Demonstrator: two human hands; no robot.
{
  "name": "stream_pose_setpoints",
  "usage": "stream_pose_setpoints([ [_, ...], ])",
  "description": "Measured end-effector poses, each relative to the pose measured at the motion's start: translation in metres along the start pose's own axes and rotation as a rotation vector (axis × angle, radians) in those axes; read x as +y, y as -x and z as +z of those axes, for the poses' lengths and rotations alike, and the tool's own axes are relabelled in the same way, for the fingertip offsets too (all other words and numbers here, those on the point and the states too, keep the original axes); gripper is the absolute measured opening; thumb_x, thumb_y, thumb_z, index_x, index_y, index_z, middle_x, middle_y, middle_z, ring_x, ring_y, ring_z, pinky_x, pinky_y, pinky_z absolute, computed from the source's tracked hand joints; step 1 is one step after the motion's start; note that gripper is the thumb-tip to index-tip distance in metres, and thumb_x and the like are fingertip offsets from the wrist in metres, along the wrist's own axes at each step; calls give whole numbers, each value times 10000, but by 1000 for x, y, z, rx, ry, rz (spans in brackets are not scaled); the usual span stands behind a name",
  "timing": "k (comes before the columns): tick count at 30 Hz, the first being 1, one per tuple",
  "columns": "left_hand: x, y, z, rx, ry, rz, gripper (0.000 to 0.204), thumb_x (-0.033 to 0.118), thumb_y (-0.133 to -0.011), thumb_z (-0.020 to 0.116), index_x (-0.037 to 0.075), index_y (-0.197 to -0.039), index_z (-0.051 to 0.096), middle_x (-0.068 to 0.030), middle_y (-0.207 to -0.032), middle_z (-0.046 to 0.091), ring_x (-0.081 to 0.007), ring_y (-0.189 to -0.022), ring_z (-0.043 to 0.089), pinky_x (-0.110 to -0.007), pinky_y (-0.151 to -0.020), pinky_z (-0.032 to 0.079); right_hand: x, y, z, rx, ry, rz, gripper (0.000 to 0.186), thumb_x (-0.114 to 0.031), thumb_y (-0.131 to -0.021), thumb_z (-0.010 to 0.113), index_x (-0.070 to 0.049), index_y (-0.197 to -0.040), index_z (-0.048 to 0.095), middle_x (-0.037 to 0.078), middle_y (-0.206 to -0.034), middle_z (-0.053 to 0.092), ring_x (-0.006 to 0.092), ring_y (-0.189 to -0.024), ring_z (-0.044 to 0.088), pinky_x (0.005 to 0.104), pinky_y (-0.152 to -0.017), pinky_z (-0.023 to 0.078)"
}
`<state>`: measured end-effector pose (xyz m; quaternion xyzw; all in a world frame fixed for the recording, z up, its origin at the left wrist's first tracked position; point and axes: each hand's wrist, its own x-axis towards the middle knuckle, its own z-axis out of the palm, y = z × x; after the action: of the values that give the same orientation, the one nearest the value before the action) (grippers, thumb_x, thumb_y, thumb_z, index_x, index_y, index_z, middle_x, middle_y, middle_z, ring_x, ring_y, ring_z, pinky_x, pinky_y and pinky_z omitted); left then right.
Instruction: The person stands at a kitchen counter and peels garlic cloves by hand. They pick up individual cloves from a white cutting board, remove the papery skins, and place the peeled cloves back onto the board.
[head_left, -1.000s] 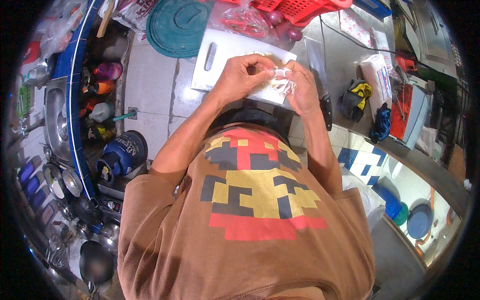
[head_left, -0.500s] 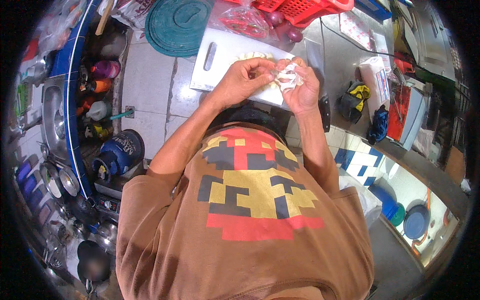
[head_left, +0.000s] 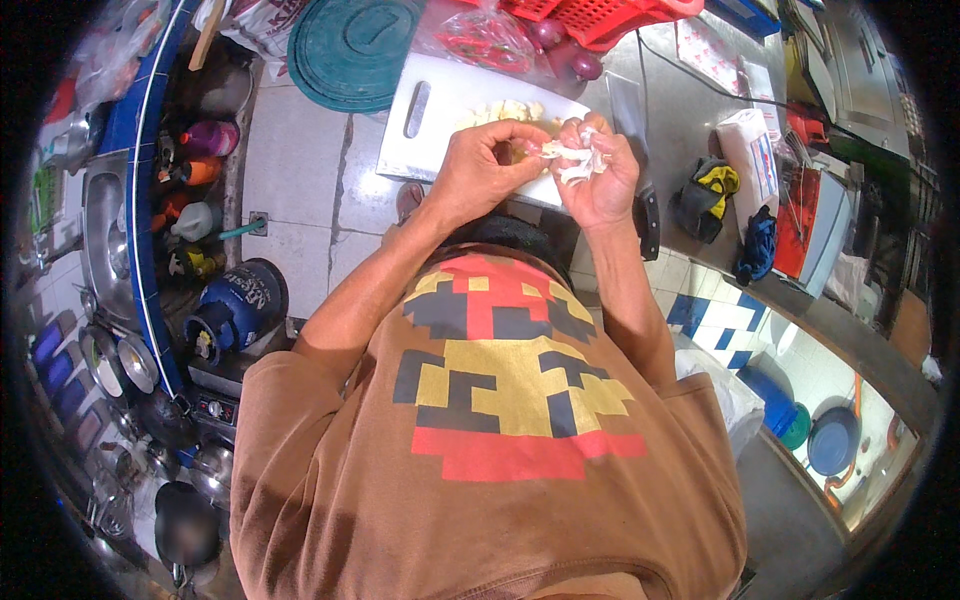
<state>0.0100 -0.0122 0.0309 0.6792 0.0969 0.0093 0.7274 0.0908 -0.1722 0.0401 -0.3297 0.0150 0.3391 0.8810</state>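
Observation:
Both my hands are raised over the white cutting board (head_left: 408, 150). My left hand (head_left: 485, 170) pinches at a small pale piece, apparently garlic, beside my right hand. My right hand (head_left: 605, 185) is curled around white papery skins (head_left: 580, 166), fingertips upward. Behind the fingers, several peeled pale cloves (head_left: 505, 110) lie on the board, partly hidden. A large knife with a black handle (head_left: 648, 225) lies just right of the board, its blade pointing away from me.
A green round lid (head_left: 345, 50), bagged red items (head_left: 485, 40), red onions (head_left: 572, 60) and a red basket (head_left: 625, 15) sit behind the board. Right are black-yellow gloves (head_left: 712, 195) and a white box (head_left: 748, 150). A gas cylinder (head_left: 240, 305) stands at left.
My right hand has turned its fingertips upward, with the white skins now more exposed in it. My left hand has shifted slightly, and more of the cloves on the board shows behind it.

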Motion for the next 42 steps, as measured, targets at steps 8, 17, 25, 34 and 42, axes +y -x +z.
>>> stream_pose_setpoints([
  [8,5,1,9,86,-10,63,241,59,-818,742,51,-1057,719,100,-788,582,15,-617,399,-170,-537,328,3,2,7,65,-16,-38,111,-166,-851,581,-101,-921,525,17,-768,495,135,-676,517,328,-651,514],
  [17,10,1,9,250,-259,244,277,68,-808,722,51,-1085,716,28,-801,623,-38,-603,476,-206,-549,403,11,11,-1,204,231,-15,76,-100,-912,616,-47,-966,623,7,-897,576,49,-689,506,200,-599,463],
  [25,-4,-10,-17,193,-495,257,231,79,-802,744,57,-1031,730,-103,-878,666,-217,-730,617,-314,-682,506,-15,20,-8,311,351,-112,144,-128,-929,665,-10,-1011,660,23,-937,636,31,-681,525,175,-536,427],
  [34,-5,-4,-33,316,-455,168,200,147,-874,713,44,-1045,733,-65,-921,690,-122,-727,582,-270,-665,478,-16,37,-39,244,1530,-199,208,-122,-862,707,-47,-1056,707,72,-851,708,130,-753,639,287,-723,513],
  [42,-14,18,-44,348,-375,35,211,171,-897,718,27,-1051,729,-24,-911,672,-64,-702,505,-234,-634,427,1,27,-36,73,1776,-392,165,-112,-862,702,-40,-1011,703,160,-892,708,271,-753,682,347,-716,524],
])
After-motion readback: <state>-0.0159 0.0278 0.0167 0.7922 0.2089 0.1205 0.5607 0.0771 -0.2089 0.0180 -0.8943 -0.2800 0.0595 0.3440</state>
